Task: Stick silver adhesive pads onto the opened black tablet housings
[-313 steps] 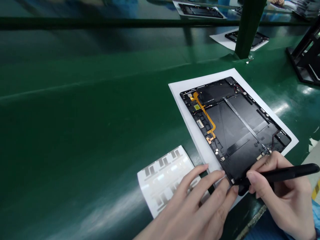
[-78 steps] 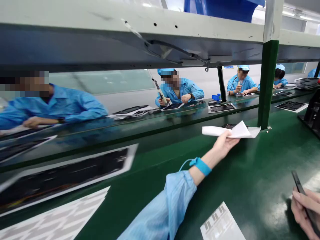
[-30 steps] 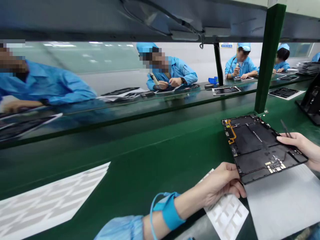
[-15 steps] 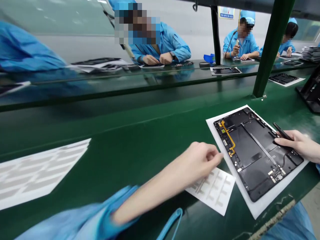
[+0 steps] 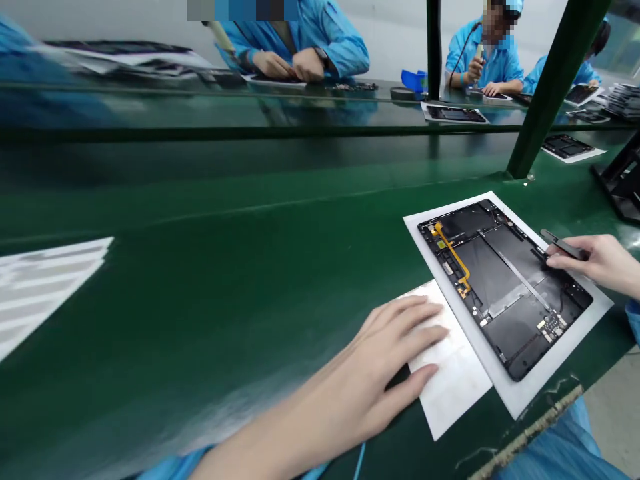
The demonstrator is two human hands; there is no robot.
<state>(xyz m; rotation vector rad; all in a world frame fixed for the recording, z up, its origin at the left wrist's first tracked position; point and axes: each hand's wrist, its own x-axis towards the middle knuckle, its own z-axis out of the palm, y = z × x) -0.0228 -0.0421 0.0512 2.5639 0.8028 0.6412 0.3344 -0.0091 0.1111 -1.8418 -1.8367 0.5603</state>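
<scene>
Left hand (image 5: pixel 400 340) is down flat, fingers slightly apart, on the white sheet (image 5: pixel 455 370). Over at right — the right hand (image 5: pixel 597 260) pinches black tweezers (image 5: pixel 564 244) firmly, just above the tablet chassis (image 5: pixel 500 287).

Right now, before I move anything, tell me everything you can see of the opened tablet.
The opened tablet lies flat on a white sheet, turned at an angle. Its black frame holds dark panels, a thin silver strip, an orange ribbon cable near one corner, and a small circuit board near another. The right hand's fingers touch its right edge.
</scene>
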